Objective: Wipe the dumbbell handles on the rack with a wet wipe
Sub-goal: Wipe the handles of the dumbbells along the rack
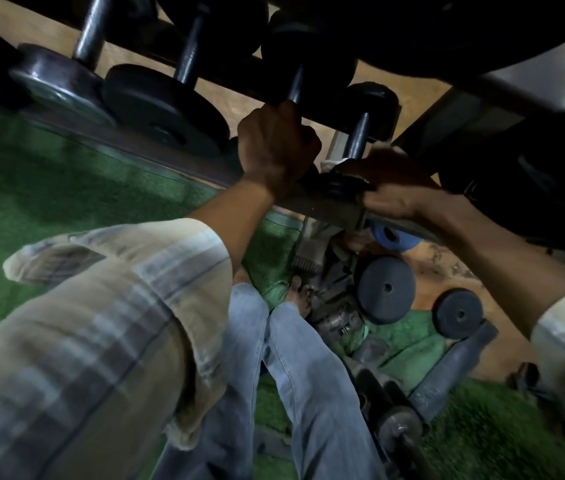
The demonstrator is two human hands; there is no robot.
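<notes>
My left hand (275, 147) is curled around the handle of 1 dumbbell on the rack (156, 157), gripping it near the front plate. I judge that grip is there to brace me as I lean in, and to stop that dumbbell rolling while I work beside it.

My right hand (386, 185) is on the next dumbbell (360, 133) to the right, the smallest on this row. The wipe (338, 163) shows as a pale scrap at the base of that handle, just above my fingers, so I take it that my fingers pinch it against the bar where the handle meets the front plate. How fully they close round the bar I cannot tell; the hand is dark and partly behind the plate.

The bar above the wipe is bare, so the stroke has the length of the handle ahead of it.

2 larger dumbbells (184, 46) sit further left on the same rail, handles pointing away from me. Loose plates (386, 289) lie on the floor near my feet, under the rack.
</notes>
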